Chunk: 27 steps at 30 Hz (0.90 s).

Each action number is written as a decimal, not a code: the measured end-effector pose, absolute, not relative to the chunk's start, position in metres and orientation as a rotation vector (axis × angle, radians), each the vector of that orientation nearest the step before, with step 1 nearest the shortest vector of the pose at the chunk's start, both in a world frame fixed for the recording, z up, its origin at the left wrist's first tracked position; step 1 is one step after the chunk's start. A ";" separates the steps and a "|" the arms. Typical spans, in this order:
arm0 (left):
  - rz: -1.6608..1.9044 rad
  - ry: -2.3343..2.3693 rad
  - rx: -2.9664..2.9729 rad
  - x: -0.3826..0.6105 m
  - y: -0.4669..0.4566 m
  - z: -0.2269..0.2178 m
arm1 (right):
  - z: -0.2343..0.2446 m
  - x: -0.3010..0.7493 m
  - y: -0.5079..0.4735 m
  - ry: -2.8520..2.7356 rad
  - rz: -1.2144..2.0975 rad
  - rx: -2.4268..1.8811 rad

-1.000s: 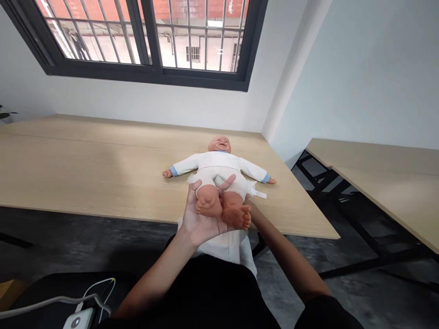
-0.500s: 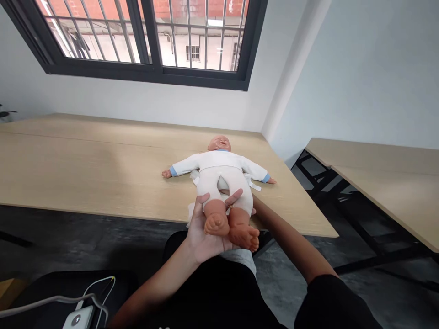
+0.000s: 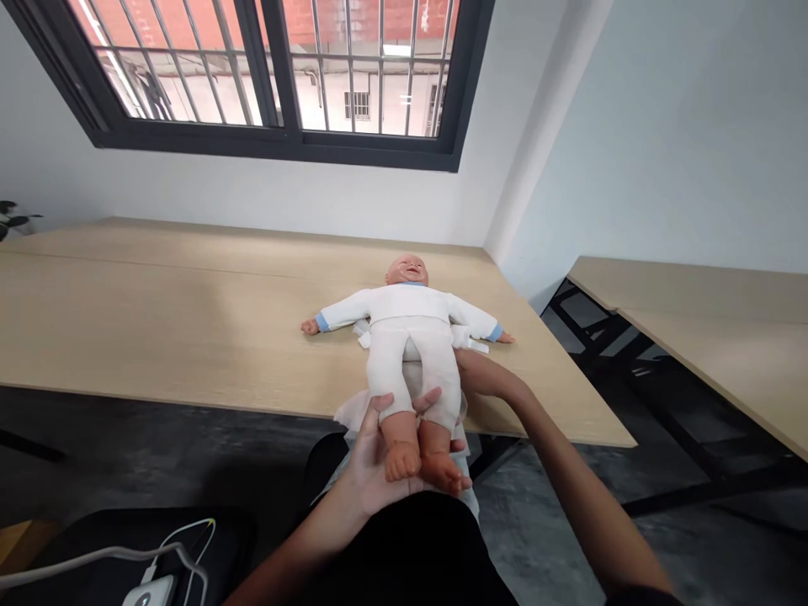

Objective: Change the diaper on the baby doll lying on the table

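Observation:
A baby doll (image 3: pixel 407 307) in white clothes with blue cuffs lies on its back on the table, arms spread and bare feet toward me. My left hand (image 3: pixel 372 471) is closed around both lower legs from below, its thumb and a finger showing over the white trouser legs. My right hand (image 3: pixel 472 372) is at the doll's hip on the right, its fingers hidden behind the doll. Thin white material with tab-like strips (image 3: pixel 476 343), looking like a diaper, sticks out on both sides under the doll's waist and hangs below its legs.
The light wood table (image 3: pixel 189 328) stands against the wall under a barred window (image 3: pixel 372 147). A second table (image 3: pixel 707 303) is at the right. On a black seat (image 3: pixel 82 560) at lower left lie a white device (image 3: pixel 151 592) and cables.
The doll's legs have come down toward me with my left hand and are straighter. My right hand has drawn out from beneath the legs to the doll's right-hand side.

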State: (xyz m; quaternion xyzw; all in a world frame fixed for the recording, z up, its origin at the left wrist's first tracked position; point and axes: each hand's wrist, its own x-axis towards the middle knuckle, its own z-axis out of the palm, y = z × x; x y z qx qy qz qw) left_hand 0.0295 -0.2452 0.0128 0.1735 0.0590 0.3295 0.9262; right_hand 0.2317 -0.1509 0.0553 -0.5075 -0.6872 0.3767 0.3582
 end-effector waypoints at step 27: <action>0.717 1.013 1.140 -0.061 -0.219 0.032 | 0.028 0.242 -0.230 -1.858 0.184 -1.665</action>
